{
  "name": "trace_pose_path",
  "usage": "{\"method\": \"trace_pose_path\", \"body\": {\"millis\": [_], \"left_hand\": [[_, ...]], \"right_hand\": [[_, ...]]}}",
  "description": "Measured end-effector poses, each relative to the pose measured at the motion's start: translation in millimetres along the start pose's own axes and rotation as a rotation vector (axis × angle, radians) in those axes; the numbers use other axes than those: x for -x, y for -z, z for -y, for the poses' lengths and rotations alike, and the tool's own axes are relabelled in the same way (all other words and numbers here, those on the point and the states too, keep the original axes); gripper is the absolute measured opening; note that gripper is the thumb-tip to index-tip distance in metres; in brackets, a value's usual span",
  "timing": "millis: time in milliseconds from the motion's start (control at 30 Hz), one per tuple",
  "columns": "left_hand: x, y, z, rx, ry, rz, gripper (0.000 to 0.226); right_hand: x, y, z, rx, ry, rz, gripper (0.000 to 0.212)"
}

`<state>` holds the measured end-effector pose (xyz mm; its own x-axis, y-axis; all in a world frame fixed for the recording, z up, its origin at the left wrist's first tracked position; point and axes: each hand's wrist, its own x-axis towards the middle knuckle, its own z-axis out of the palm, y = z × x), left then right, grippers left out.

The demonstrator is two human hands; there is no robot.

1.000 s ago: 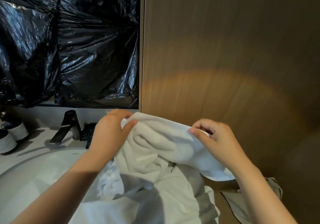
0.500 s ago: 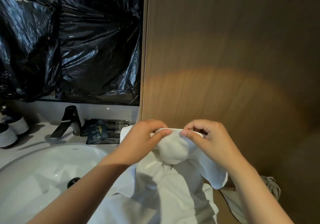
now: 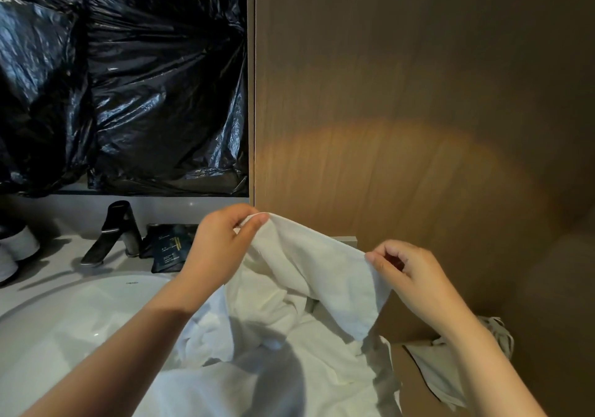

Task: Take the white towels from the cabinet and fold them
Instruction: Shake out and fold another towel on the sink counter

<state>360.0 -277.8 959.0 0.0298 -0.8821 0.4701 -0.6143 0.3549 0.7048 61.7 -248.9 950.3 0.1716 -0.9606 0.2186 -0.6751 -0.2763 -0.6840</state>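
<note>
Black plastic (image 3: 128, 78) is stretched over the wall above the table (image 3: 42, 275), probably to mask a mirror. Below it a dark tap (image 3: 112, 233) leans over the white sink (image 3: 70, 329), with a dark packet (image 3: 170, 249) just beside the tap's base.

The left grip (image 3: 222, 249) is raised above the sink's right rim. Thumb and forefinger are pressed together on the top edge of the towel (image 3: 315, 275), with the other fingers curled behind. It is the higher of the two grips, so the cloth slopes down to the right.

The towel is out of the cabinet. It hangs slack between the two grips, its upper edge sagging a little and its body creased. Its lower part falls onto more white cloth (image 3: 225, 384) heaped over the sink's edge; whether that heap is the same towel or another I cannot tell. Holding one edge at two points lets the weight pull the cloth down, which would help find a straight edge before a fold.

The right grip (image 3: 409, 271) pinches the same edge further along between thumb and forefinger, well apart from the left. My guess is that the step in hand is spreading the towel out, and no fold shows yet.

Behind stands a brown wood panel (image 3: 418, 94) with a warm patch of light on it. Another pale cloth (image 3: 441, 374) lies lower right, untouched.
</note>
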Motion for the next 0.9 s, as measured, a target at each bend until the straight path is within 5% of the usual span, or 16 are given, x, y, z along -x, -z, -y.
{"method": "trace_pose_path", "body": {"millis": [633,900], "left_hand": [[-107.2,39.8,-125.9,0.159,-0.286,-0.256,0.028],[-52.8,-18.1,-45.2,0.040,-0.052,0.025,0.008]], "right_hand": [[-56.4,81.0,135.6,-0.364,0.291,-0.409,0.031],[-46.8,21.4,64.4,-0.259,-0.060,-0.285,0.020]]}}
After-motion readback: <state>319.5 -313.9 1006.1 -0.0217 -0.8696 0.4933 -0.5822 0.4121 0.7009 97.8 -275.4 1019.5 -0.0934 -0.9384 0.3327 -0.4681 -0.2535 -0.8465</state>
